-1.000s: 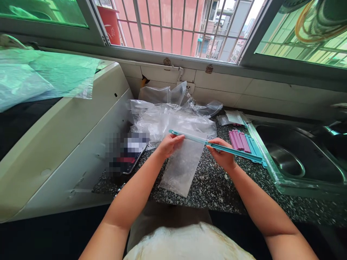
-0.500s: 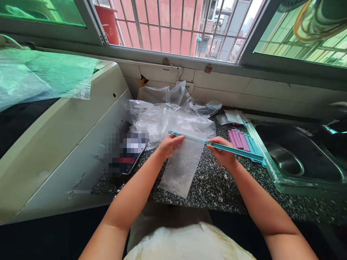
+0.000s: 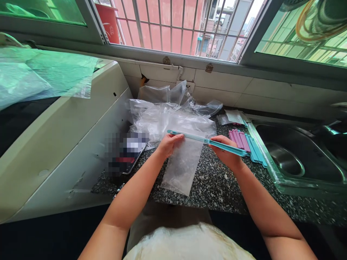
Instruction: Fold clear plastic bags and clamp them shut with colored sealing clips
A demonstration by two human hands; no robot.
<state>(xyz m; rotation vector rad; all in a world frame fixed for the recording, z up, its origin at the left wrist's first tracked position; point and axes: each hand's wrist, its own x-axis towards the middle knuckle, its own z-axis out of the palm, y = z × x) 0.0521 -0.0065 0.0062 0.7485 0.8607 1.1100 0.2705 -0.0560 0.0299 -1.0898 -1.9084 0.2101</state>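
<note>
So, left hand (image 3: 169,145), right hand (image 3: 225,157) angled inward (both gripping teal clip (image 3: 195,137)).

The person wears a pale cream top (image 3: 189,245), loose and softly creased, with faint yellowish-brown streaks in the cloth; I see it beyond the near edge of the desk (image 3: 217,187). The forearms (image 3: 138,184) are bare past the elbows, the left hand (image 3: 166,145) and right hand (image 3: 225,156) ungloved. Whether the dim greyish-beige patch (image 3: 168,216) above the top is clothing, I cannot tell.
</note>
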